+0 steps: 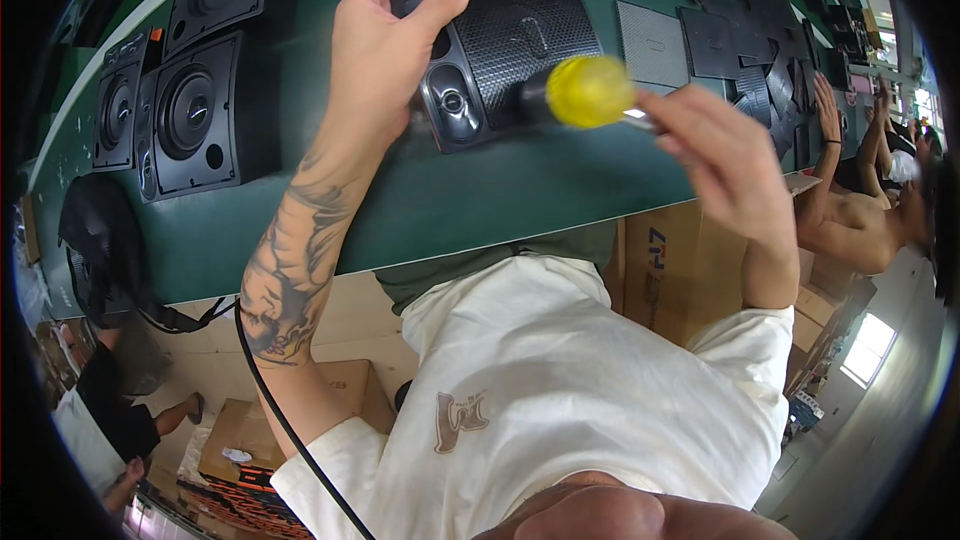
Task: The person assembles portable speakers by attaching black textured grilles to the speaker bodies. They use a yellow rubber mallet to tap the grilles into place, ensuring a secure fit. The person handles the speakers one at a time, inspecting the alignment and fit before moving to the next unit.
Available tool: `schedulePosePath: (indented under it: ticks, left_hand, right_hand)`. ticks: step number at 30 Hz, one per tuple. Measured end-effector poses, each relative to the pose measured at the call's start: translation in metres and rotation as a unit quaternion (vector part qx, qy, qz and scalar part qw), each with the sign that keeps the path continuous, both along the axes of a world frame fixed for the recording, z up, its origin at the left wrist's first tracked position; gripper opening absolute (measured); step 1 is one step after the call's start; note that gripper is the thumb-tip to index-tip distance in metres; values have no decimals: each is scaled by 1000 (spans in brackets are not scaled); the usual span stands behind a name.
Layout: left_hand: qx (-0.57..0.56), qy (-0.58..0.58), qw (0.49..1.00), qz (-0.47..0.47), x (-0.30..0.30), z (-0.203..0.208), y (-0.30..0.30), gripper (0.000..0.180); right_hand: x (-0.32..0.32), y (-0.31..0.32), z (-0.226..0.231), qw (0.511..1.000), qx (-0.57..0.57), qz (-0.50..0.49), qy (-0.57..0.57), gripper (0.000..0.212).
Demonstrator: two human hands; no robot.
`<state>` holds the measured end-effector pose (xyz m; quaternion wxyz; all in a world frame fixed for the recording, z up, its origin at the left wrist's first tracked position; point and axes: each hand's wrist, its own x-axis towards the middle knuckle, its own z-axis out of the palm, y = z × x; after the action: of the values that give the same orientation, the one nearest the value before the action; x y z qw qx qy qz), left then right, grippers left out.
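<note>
A black speaker (462, 90) with a perforated grille (530, 20) lies on the green table in front of me. My left hand (410, 10) grips its upper left corner, thumb bent over the edge. In my right hand (720, 155) is a mallet (590, 92) with a yellow and black head, held by its shiny handle. The yellow face is smeared by motion. The mallet head is over the lower right part of the grille; whether it touches cannot be made out.
Several speakers without grilles (190, 120) stand at the left, beside a black bag (100, 230). Loose grilles (715, 40) lie spread at the right. A black cable (270, 395) hangs past my left arm. Cardboard boxes (660, 265) stand below the table edge; other people (860, 210) are at the right.
</note>
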<state>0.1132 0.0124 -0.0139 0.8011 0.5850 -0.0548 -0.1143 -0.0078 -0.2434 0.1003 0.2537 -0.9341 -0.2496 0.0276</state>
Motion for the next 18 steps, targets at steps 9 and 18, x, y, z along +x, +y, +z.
schedulePosePath:
  ticks: [9,18]
  left_hand:
    - [42,-6,999,18,0,4,2,35]
    - [9,-17,1000,12,1,0,2,34]
  right_hand:
    - [-6,11,-1,998,20,7,-63,42]
    - [-9,-6,-12,998,23,-22,-52,42]
